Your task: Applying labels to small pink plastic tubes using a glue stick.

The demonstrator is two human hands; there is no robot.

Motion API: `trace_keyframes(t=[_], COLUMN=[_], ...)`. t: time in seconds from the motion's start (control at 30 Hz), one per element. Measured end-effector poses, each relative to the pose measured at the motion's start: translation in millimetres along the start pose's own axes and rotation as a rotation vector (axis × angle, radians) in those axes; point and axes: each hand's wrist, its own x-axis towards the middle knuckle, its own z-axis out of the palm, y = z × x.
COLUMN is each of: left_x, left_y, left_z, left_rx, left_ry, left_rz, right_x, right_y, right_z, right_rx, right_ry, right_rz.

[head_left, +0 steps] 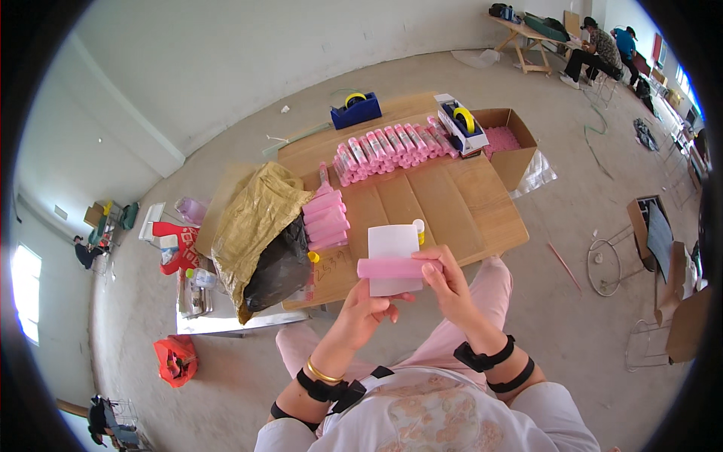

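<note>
Just beyond the near table edge, I hold a pink roll (384, 268) lying across a white sheet (392, 239). My right hand (449, 285) pinches the roll's right end between thumb and fingers. My left hand (367, 307) is closed at the lower left of the sheet and roll, its fingers partly hidden beneath them. Behind the sheet stands a small white-capped yellow container (419, 230). Left of it lie loose pink rolls (325, 218) in a pile. Farther back, many finished-looking pink rolls with printed bands (388, 147) are stacked in a row.
A blue tape dispenser (356, 111) sits at the table's far edge, and another tape roll (463, 119) rests in a white box. A cardboard box (512, 143) holds pink pieces. Gold and black bags (260, 226) cover the table's left. A red bag (175, 360) is on the floor.
</note>
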Motion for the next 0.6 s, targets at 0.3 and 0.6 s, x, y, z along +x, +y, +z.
trace_keyframes(t=[0.3, 0.6], left_x=[-45, -56], left_y=[3, 11], left_z=[15, 21], left_rx=[0.26, 0.111], left_ry=[0.061, 0.208], left_rz=[0.172, 0.455], right_x=[-34, -42], right_y=[-35, -60], right_z=[32, 67], right_rx=[0.103, 0.068], right_ry=[-0.042, -0.145], right_rz=[-0.073, -0.176])
